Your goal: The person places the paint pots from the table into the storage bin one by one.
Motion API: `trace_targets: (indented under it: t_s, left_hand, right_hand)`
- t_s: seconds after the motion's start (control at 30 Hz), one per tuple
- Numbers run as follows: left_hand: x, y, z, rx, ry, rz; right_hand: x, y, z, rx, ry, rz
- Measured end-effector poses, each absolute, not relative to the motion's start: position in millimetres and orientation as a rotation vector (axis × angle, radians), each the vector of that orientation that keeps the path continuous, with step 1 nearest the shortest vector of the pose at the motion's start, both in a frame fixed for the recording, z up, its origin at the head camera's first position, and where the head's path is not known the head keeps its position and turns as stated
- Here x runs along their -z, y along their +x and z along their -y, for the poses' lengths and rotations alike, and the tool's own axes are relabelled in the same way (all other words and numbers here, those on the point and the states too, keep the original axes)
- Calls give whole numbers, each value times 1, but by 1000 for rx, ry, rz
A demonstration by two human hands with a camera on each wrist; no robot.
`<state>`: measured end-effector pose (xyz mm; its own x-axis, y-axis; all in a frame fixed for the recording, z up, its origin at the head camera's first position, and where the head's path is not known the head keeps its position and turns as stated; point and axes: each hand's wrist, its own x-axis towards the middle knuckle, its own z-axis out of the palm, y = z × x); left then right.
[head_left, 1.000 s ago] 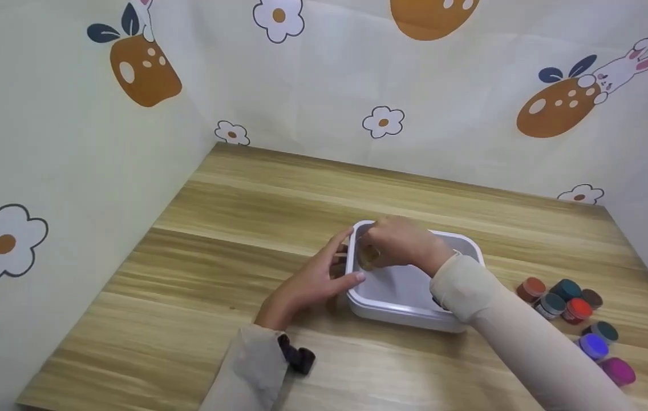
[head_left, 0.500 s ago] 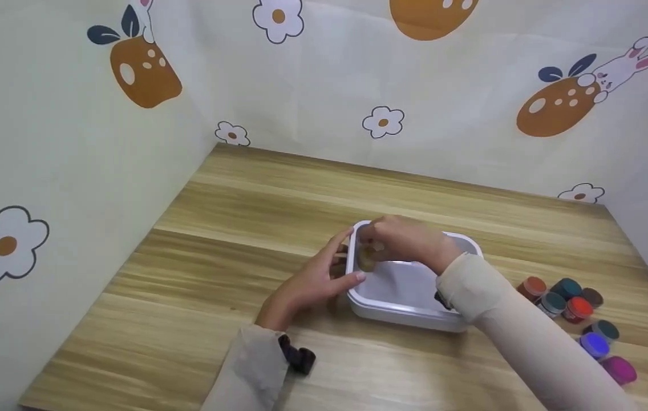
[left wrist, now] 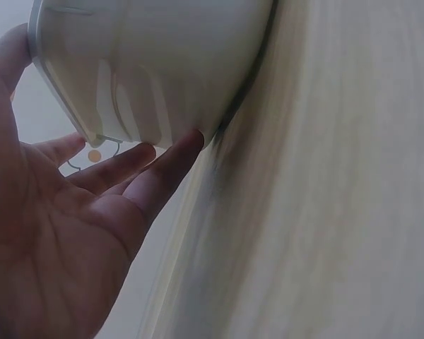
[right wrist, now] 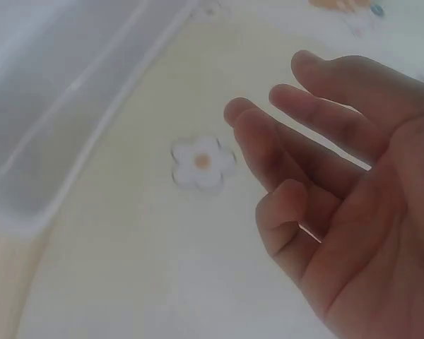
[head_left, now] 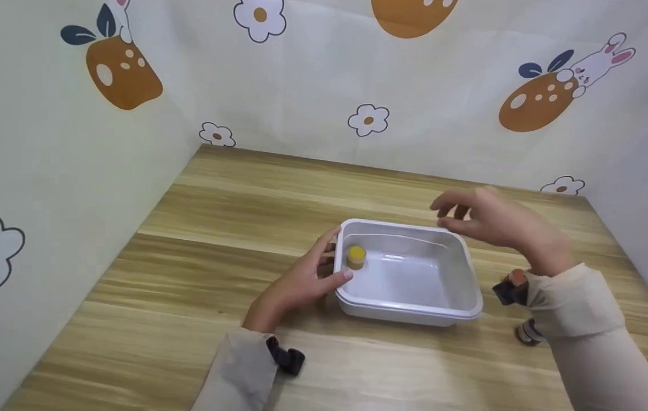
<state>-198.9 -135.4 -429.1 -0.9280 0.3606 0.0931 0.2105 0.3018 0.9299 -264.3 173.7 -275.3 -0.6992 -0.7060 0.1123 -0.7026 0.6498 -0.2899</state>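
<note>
Since the earlier frame, the right hand (head_left: 498, 222) has been withdrawn from the white tub (head_left: 409, 312) and brought towards its far right corner. Tabletop (head_left: 255, 200): wood-grained, tub set upon it. Tub: steadied, it is judged, by the left hand (head_left: 299, 282), its fingers spread against the outer end wall, thumb lapped over the rim. Right hand: nothing held, fingers loosely bent and apart, presumably raised for clearance. Yellow-lidded jar (head_left: 356, 258): stood upright inside, near the left end, perhaps so that space is saved. Dark jar (head_left: 527, 333): kept outside, partly hidden by the right sleeve (head_left: 586, 342).
</note>
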Motion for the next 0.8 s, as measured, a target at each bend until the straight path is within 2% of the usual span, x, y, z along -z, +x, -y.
trace_targets:
  t_s: [0.13, 0.37, 0.57, 0.8]
  left_hand:
    - [428, -199, 137, -1697, 518, -2444]
    - [429, -200, 136, -1709, 504, -2429]
    - [429, -202, 132, -1718, 500, -2427]
    - [432, -202, 131, -1716, 529, -2442]
  right_hand:
    - [278, -258, -217, 611, -1161, -3006]
    - [312, -239, -282, 858, -798, -3129]
    - [347, -229, -308, 984, -561, -3129]
    - [368, -224, -321, 1105, -358, -3016]
